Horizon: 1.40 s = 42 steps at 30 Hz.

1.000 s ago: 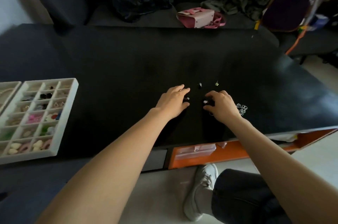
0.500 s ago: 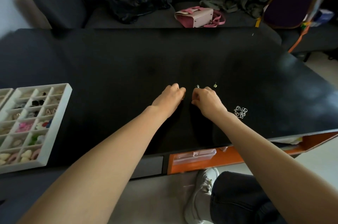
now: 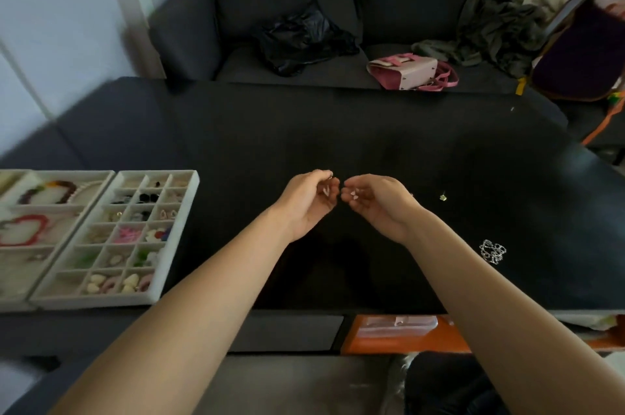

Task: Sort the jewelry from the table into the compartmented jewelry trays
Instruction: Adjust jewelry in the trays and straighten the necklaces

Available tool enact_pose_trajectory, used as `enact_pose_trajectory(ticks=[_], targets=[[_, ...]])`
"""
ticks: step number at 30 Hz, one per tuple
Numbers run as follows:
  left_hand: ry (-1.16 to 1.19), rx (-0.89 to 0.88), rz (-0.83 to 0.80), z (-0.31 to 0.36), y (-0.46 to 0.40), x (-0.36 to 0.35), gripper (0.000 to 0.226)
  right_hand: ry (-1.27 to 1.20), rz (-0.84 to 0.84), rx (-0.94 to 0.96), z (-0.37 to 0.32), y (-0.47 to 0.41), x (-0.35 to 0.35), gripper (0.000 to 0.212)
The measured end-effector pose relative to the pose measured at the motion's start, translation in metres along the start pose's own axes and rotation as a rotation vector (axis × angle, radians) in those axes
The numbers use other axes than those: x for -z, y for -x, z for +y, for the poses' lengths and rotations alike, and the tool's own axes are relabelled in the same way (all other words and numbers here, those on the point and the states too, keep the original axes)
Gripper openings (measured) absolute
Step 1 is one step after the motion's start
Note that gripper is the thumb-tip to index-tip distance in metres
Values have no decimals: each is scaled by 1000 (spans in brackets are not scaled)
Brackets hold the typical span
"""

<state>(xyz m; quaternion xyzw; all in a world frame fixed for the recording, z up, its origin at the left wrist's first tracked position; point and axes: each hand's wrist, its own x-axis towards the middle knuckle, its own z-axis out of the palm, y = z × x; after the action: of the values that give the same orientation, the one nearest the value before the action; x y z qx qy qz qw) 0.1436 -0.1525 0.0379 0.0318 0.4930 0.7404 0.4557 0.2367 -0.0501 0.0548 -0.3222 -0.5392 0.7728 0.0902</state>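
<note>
**Mid-table, both hands cupped round small pieces**

Over the black table [image 3: 372, 130], mid-span, my left hand [image 3: 309, 203] and right hand [image 3: 378, 203] sit knuckle to knuckle, lifted off the top, palms turned up and in. Both are curled, fingers half closed. Left has a thin ring-like bit of metal at the fingertips, plus something pale in the palm. Right cradles a small pale piece [image 3: 353, 195] against the fingers; too small to say what it is, prob. an earring or stud.

Handling, as I judge it: tiny, near weightless, hard and slick, so it'll roll or flick out if I open up fast. Best pinched thumb-to-forefinger on the body, not on any post or hook, which could bend.

More waits on the table to my right: a tiny stud [image 3: 442, 198] near the right wrist and a tangled silver chain [image 3: 492, 251] closer to the near edge. Chain is limp, will snag; lift from the bunch, not one loop.

Small-cell tray [image 3: 189, 211] lies well apart on my left, mostly filled, w/ the larger necklace tray [image 3: 101, 191] touching its far side
</note>
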Motion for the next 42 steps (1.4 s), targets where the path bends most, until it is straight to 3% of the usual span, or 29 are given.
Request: enact_pose_trajectory(ticks=[3, 9, 14, 20, 30, 37, 42], targets=[[-50, -12, 4, 16, 20, 21, 16, 113, -57, -6, -5, 1, -30, 21], [-765, -366, 180, 46, 58, 88, 8, 387, -193, 15, -3, -2, -104, 24], [-1026, -624, 342, 67, 79, 136, 2, 490, -270, 30, 8, -8, -157, 15], [-978, -631, 517, 79, 92, 178, 16, 547, -367, 57, 20, -17, -206, 14], [-904, -595, 493, 98, 100, 225, 13, 565, -480, 22, 34, -37, -253, 21], [-993, -642, 495, 103, 90, 230, 14, 491, -435, -13, 31, -50, -255, 18], [-1183, -658, 639, 106, 88, 248, 24, 539, -305, 77, 17, -64, -252, 17]])
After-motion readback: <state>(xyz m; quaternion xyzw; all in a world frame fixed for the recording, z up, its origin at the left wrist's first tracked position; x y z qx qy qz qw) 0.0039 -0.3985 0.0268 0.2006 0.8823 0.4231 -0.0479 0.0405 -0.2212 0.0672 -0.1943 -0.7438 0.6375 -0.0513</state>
